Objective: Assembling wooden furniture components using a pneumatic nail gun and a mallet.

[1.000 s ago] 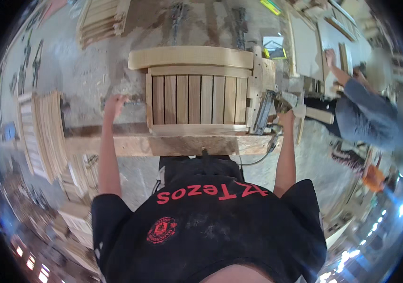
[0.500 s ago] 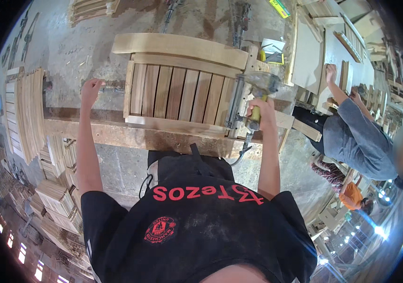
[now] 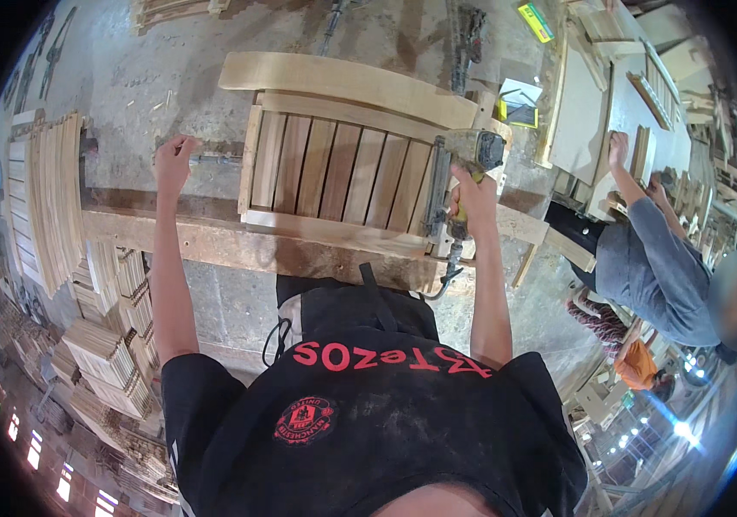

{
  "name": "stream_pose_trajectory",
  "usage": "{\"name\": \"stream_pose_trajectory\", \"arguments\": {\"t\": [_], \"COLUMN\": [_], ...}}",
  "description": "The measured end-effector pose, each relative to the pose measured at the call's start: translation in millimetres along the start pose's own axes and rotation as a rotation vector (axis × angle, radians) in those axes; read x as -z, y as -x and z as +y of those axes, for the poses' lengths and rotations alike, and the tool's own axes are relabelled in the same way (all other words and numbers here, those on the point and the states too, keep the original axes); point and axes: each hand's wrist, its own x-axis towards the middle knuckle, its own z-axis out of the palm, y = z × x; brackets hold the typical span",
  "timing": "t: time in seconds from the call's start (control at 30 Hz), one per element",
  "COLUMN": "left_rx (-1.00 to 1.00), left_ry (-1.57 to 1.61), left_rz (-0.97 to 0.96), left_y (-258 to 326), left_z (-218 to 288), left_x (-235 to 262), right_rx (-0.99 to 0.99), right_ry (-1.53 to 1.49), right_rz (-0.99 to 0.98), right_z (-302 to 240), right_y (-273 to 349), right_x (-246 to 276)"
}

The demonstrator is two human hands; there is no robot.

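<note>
A slatted wooden panel lies on the bench in front of me, with a curved rail along its far side and a straight rail along its near side. My right hand is wrapped round the grip of a nail gun, whose long magazine lies over the panel's right end. An air hose runs from its handle toward me. Left of the panel, my left hand is closed, fingers curled together, beside a metal clamp rod. What it pinches, if anything, is hidden.
A thick wooden beam forms the bench's near edge. Stacked slats stand at the left, with more piles nearer me. A yellow-edged box lies beyond the nail gun. At the right, a co-worker in a grey sleeve reaches over boards.
The nail gun, blurred before, now appears steadier and has tilted in my right hand. The view has shifted slightly, so the panel sits further right. My left hand remains closed near the clamp rod.
</note>
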Motion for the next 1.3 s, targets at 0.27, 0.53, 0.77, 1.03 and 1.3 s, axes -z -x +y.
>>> {"name": "stream_pose_trajectory", "arguments": {"t": [0.27,0.53,0.77,1.03,1.3], "left_rx": [-0.050,-0.067,-0.042,0.016,-0.006], "left_ry": [0.020,0.091,0.112,0.124,0.156], "left_rz": [0.034,0.060,0.024,-0.028,0.023], "left_y": [5.2,3.2,4.4,-0.5,1.2], "left_z": [6.4,8.3,13.1,5.4,12.1], "left_x": [-0.4,-1.4,1.6,-2.0,-2.0], "right_rx": [0.085,0.057,-0.022,-0.049,-0.001], "right_ry": [0.121,0.038,-0.003,-0.038,0.121], "right_rz": [-0.151,-0.003,0.065,0.043,0.067], "right_z": [-18.1,-36.6,-30.4,-21.6,-14.4], "right_y": [-0.7,22.4,34.2,22.8,6.8], "right_x": [-58.2,-71.2,-58.5,-80.1,-83.0]}}
